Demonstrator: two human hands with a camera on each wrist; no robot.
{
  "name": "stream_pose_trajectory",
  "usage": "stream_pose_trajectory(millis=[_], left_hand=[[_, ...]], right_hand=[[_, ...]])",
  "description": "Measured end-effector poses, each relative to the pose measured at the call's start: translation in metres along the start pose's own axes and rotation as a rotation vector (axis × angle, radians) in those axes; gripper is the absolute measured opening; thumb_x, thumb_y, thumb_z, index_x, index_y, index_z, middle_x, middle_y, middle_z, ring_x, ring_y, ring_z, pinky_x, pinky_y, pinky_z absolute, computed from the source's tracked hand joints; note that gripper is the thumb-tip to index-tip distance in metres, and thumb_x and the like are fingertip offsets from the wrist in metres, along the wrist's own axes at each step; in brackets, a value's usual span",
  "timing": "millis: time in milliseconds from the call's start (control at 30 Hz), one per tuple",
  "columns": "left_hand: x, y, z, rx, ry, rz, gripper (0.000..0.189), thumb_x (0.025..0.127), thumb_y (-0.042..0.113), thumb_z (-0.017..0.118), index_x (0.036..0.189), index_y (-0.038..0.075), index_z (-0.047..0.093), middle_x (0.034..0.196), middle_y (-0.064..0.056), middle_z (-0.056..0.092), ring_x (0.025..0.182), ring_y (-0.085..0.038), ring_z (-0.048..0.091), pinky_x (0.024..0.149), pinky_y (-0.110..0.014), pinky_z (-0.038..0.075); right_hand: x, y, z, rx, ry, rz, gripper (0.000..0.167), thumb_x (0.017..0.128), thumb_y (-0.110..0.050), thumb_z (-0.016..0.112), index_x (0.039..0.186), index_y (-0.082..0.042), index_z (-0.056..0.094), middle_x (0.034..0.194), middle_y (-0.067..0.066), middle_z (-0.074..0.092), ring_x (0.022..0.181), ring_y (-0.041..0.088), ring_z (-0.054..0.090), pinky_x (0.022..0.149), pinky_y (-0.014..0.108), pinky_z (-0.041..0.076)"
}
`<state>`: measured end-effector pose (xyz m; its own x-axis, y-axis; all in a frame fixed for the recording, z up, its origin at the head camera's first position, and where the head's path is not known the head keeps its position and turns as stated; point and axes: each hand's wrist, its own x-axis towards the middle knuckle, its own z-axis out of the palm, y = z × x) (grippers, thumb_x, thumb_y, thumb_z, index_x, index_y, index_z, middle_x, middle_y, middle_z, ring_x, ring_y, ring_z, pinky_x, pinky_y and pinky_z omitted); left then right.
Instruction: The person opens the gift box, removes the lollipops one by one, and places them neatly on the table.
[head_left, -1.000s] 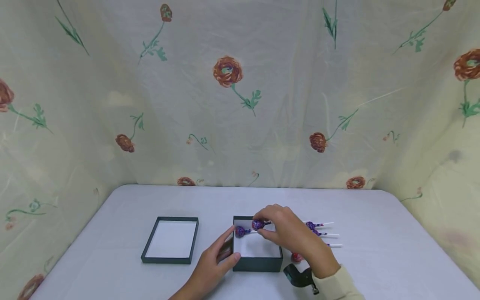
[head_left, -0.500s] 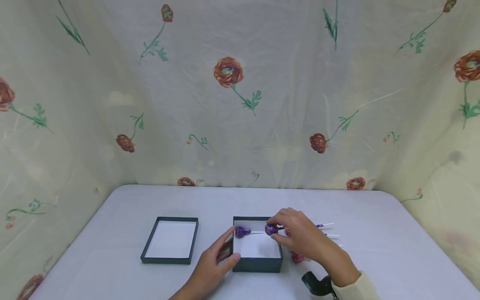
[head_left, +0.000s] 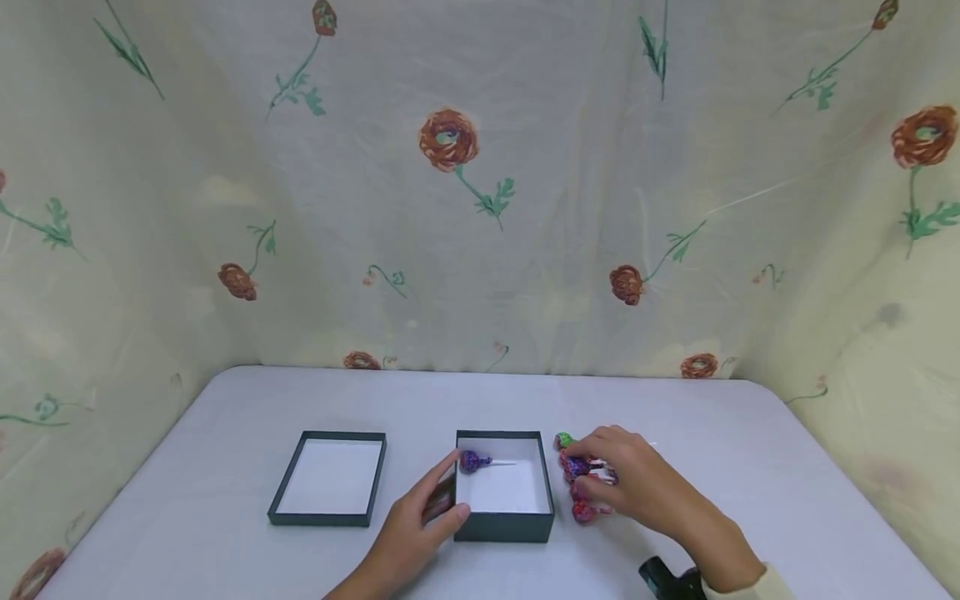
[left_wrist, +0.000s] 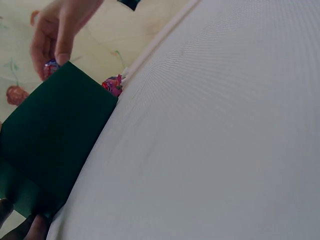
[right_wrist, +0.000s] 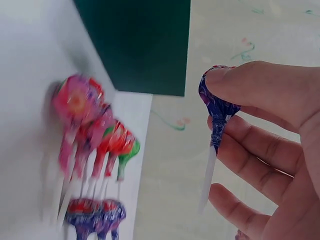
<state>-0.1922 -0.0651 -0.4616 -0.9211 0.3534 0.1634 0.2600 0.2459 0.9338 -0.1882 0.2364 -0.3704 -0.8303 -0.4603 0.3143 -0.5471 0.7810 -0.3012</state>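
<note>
In the head view, my right hand (head_left: 637, 479) pinches a purple-wrapped lollipop (head_left: 576, 467) by its head, over a row of other lollipops right of the box. The right wrist view shows the thumb on the held lollipop's (right_wrist: 219, 105) wrapper and its white stick hanging down. My left hand (head_left: 408, 529) touches the left side of the dark green box (head_left: 504, 527), index finger and thumb extended along its wall and front corner. One purple lollipop (head_left: 471, 462) lies inside the box near the left wall, stick pointing right.
A shallow dark-edged lid (head_left: 327, 519) lies on the white table left of the box. Red and pink lollipops (head_left: 583, 511) and a green one (head_left: 563, 440) lie beside the box, partly behind my right hand. A black device (head_left: 670, 579) sits at my right wrist.
My right hand has moved right with the purple lollipop, from above the box to over the row outside it. The left hand stays at the box. The head view has shifted slightly.
</note>
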Motion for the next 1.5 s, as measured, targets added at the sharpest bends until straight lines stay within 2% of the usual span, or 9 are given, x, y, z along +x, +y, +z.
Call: stream_pose_trajectory(millis=[367,500,633,767,900,1500], left_hand=[[0.001,-0.001,0.001,0.014,0.001,-0.003,0.063,0.094,0.034,0.063,0.15,0.029,0.034,0.154,-0.003,0.033,0.135,-0.029,0.042,0.101,-0.031,0.047],[0.001,-0.001,-0.001,0.016,0.001,0.009,0.063,0.094,0.034,0.063,0.15,0.03,0.033,0.154,-0.002,0.033,0.135,-0.029,0.041,0.102,-0.031,0.046],[0.002,-0.001,-0.002,0.016,0.003,0.018,0.063,0.094,0.034,0.063,0.15,0.029,0.034,0.154,-0.002,0.033,0.135,-0.028,0.041,0.102,-0.031,0.046],[0.002,0.0,-0.002,0.029,0.009,0.016,0.064,0.094,0.034,0.063,0.15,0.027,0.034,0.154,-0.002,0.033,0.134,-0.029,0.042,0.101,-0.031,0.046],[0.001,-0.001,-0.002,0.038,0.009,0.004,0.065,0.094,0.035,0.063,0.151,0.026,0.034,0.154,-0.002,0.033,0.134,-0.029,0.042,0.101,-0.03,0.046],[0.002,-0.001,0.0,0.032,0.009,-0.003,0.065,0.094,0.034,0.063,0.151,0.025,0.033,0.154,-0.003,0.034,0.134,-0.028,0.043,0.102,-0.03,0.046]], right_hand=[[-0.022,0.017,-0.005,-0.089,-0.023,0.084,0.03,0.077,-0.019,0.082,0.105,-0.016,0.072,0.098,-0.009,0.062,0.092,0.012,0.059,0.082,0.038,0.057],[-0.027,0.025,-0.006,-0.069,-0.053,0.113,0.03,0.078,-0.017,0.081,0.106,-0.014,0.072,0.098,-0.009,0.064,0.093,0.014,0.061,0.084,0.04,0.057],[-0.032,0.035,-0.006,-0.05,-0.057,0.09,0.029,0.077,-0.012,0.08,0.105,-0.012,0.072,0.099,-0.005,0.067,0.092,0.016,0.063,0.084,0.042,0.057],[-0.033,0.041,-0.004,-0.034,-0.084,0.089,0.027,0.077,-0.01,0.08,0.102,-0.011,0.072,0.099,-0.003,0.069,0.092,0.018,0.064,0.084,0.044,0.056],[-0.033,0.043,-0.003,-0.013,-0.128,0.14,0.025,0.076,-0.01,0.08,0.1,-0.013,0.071,0.099,-0.003,0.069,0.092,0.019,0.064,0.085,0.046,0.056],[-0.032,0.046,0.002,-0.046,-0.194,0.262,0.026,0.073,-0.007,0.083,0.092,-0.018,0.068,0.092,-0.007,0.066,0.087,0.014,0.06,0.083,0.042,0.056]])
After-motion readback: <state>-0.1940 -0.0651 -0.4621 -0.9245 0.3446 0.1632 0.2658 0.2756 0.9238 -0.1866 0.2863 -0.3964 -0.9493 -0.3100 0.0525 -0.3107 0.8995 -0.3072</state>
